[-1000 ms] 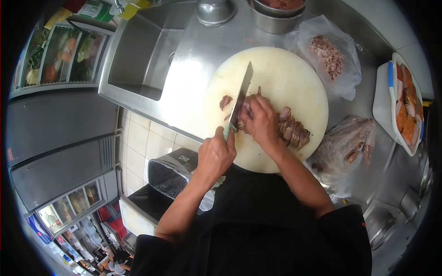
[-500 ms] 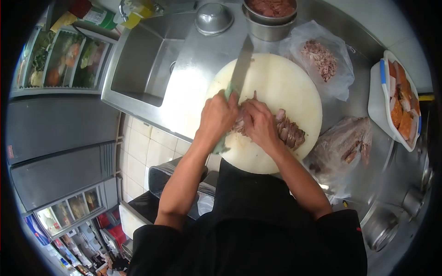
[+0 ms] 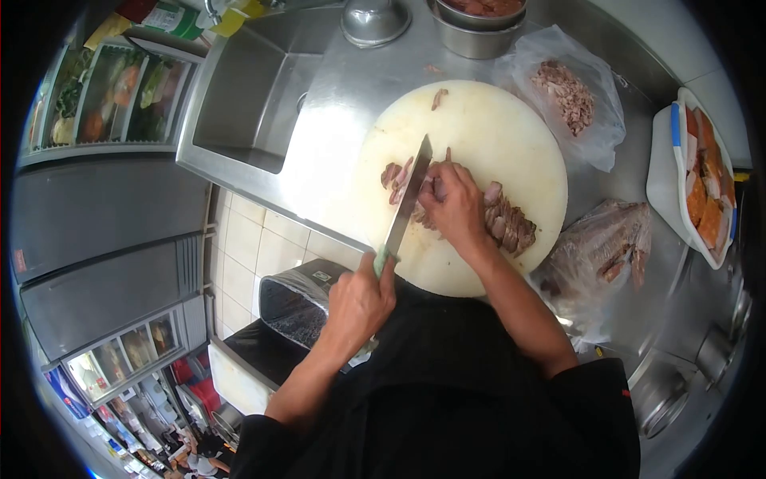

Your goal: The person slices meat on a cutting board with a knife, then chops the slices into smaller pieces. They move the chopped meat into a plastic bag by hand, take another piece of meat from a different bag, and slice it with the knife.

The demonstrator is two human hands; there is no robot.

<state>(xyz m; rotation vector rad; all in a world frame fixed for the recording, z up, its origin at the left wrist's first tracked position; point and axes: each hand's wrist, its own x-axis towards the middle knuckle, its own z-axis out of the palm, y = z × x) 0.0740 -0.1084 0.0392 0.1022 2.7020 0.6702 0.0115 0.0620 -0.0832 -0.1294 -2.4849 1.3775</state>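
My left hand [image 3: 363, 295] is closed around the pale green handle of a long knife [image 3: 409, 191]. The blade points away from me over the left part of a round white cutting board [image 3: 503, 128]. Just right of the blade, my right hand [image 3: 459, 203] presses down on a piece of cooked meat with bent fingers, which partly hide it. Sliced brown meat [image 3: 509, 222] lies fanned out beside that hand. Left of the blade are small cut meat pieces [image 3: 392, 177], and a single strip [image 3: 439, 98] rests near the board's far edge.
A sink [image 3: 239, 104] is at left, with a metal bowl [image 3: 375, 22] behind. A bag of chopped meat [image 3: 563, 97], another plastic bag with meat [image 3: 598, 247] and a white tub of browned meat [image 3: 666, 160] stand right. A lined bin [image 3: 295, 299] is below the counter edge.
My left hand has drawn the knife back towards me and down, uncovering cut pieces left of the blade and a strip at the far edge. My right hand stays on the meat.
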